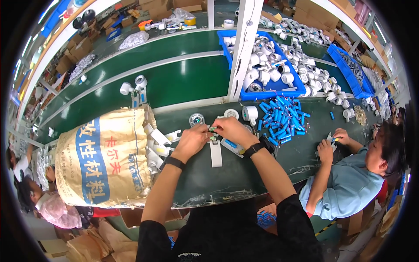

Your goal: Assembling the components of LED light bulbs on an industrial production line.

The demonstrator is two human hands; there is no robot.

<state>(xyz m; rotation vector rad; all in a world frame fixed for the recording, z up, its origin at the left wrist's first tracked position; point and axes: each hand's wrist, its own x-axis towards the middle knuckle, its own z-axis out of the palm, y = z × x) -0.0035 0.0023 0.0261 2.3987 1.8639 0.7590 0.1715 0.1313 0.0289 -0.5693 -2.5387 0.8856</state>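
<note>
My left hand (191, 140) and my right hand (234, 131) meet over the green bench, both pinching a small white and green part (212, 129) between the fingertips. Right below them lies a flat white plastic piece (216, 153). A second white piece with a blue cell (231, 145) lies under my right hand. A heap of blue cylindrical cells (280, 118) sits just right of my right hand. Each wrist carries a black band.
A large tan sack (101, 160) spilling white plastic parts (156, 144) lies at the left. A blue bin (270, 92) of white round parts stands behind a white post (242, 48). A co-worker in a light blue shirt (349, 183) works at the right; another person (48, 205) sits lower left.
</note>
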